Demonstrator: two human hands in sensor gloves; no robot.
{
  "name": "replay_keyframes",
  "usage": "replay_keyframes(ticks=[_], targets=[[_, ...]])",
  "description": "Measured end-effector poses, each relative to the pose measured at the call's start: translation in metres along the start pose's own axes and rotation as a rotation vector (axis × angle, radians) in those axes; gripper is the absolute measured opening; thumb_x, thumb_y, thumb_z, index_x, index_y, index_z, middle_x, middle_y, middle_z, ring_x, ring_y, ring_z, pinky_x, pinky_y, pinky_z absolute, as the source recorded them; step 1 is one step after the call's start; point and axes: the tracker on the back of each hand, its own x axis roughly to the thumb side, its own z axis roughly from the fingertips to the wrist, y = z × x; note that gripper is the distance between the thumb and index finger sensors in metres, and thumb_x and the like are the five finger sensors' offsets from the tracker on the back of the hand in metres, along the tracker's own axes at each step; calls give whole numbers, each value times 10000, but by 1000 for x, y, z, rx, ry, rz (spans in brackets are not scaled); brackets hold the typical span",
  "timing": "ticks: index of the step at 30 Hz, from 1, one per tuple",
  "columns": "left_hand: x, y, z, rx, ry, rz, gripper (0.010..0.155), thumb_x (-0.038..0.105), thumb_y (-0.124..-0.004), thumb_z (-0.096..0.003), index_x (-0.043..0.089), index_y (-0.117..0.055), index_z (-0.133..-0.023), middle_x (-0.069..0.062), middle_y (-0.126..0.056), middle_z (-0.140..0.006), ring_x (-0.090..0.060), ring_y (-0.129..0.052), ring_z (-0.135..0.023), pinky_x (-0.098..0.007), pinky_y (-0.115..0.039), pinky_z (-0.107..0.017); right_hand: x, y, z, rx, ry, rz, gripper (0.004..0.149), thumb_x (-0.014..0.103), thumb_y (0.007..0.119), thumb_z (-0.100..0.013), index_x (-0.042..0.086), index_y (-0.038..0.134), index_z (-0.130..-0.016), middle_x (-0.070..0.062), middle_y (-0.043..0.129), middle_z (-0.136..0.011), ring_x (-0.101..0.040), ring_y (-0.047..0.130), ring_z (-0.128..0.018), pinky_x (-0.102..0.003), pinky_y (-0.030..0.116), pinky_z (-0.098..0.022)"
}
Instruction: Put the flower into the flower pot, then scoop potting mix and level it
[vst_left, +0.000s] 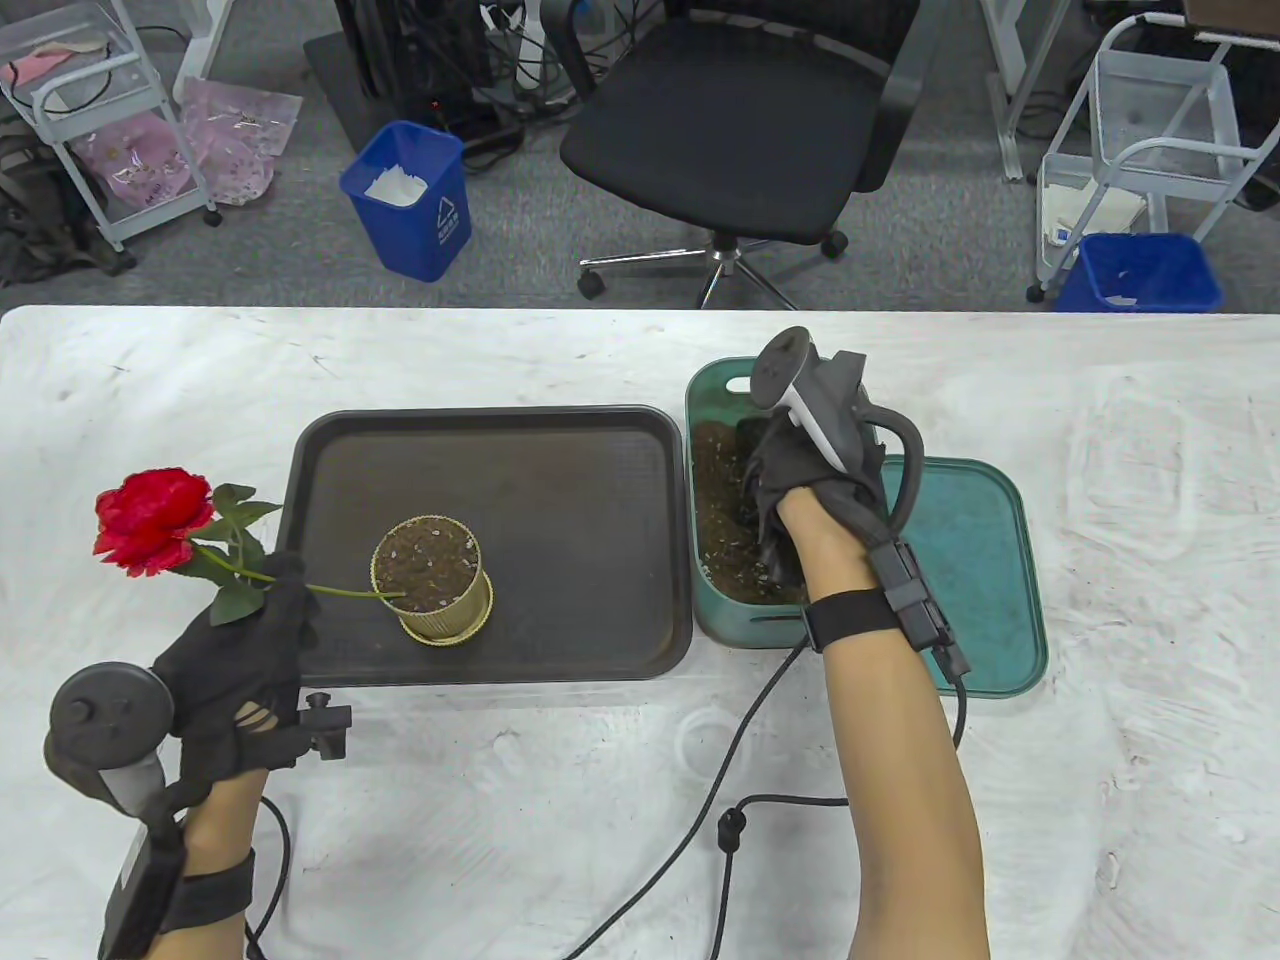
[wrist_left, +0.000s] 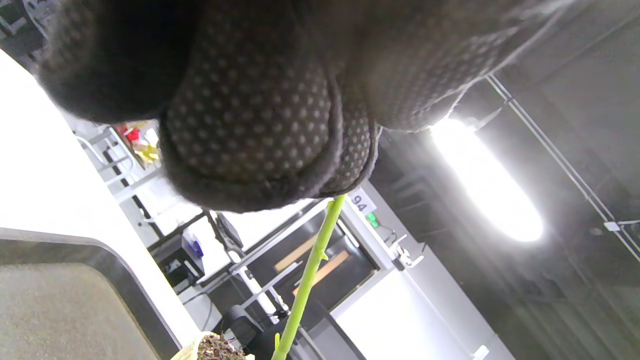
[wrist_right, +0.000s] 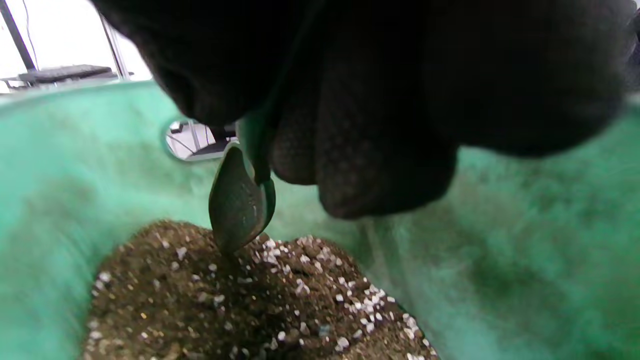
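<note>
Left hand (vst_left: 245, 660) nearest me pinches flower (vst_left: 152, 520) stem, tip resting in flower pot (vst_left: 432, 580) soil. Right hand (vst_left: 800, 500) grips scoop (wrist_right: 240, 200) in potting mix (wrist_right: 250, 300) bin (vst_left: 715, 390). I'd dig shallow, lift level, keep stem upright.

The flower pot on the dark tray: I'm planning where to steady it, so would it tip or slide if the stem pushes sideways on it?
The flower pot looks small and narrows toward its base, so a sideways push could probably tip it. It is nearly full of potting mix, which likely adds steadying weight. The flower leans far left from the left hand, so its stem may lever on the rim.
</note>
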Motion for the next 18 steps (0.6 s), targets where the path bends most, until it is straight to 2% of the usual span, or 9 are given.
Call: replay_keyframes(ticks=[6, 12, 15, 18], targets=[[0, 0, 0, 2, 2, -4, 414, 450, -886, -415, 224, -959, -753, 32, -1076, -549, -136, -1134, -219, -318, -963, -236, -6, 13, -10, 78, 7, -42, 491, 314, 818, -396, 126, 820, -849, -123, 1020, -603, -312, 1064, -265, -411, 937, -134], [1, 1, 0, 3, 5, -4, 413, 450, -886, -415, 223, -960, -753, 31, -1076, -548, -136, -1134, -219, -319, -963, -237, -13, 27, -21, 266, 57, -177, 513, 307, 797, -396, 83, 792, -858, -126, 1012, -593, -296, 1068, -250, -398, 941, -121], [1, 0, -1, 2, 3, -3, 414, 450, -886, -416, 222, -960, -753, 29, -1076, -550, -136, -1134, -219, -319, -963, -238, -15, 32, -24, 398, 88, -306, 535, 307, 775, -403, 28, 754, -859, -137, 996, -583, -277, 1069, -239, -385, 942, -113], [1, 0, -1, 1, 4, -1, 414, 450, -887, -414, 222, -961, -752, 29, -1077, -548, -136, -1134, -218, -319, -963, -238, -19, 34, -24, 478, 100, -399, 543, 307, 764, -406, 6, 740, -858, -141, 990, -580, -270, 1069, -240, -379, 944, -110]])
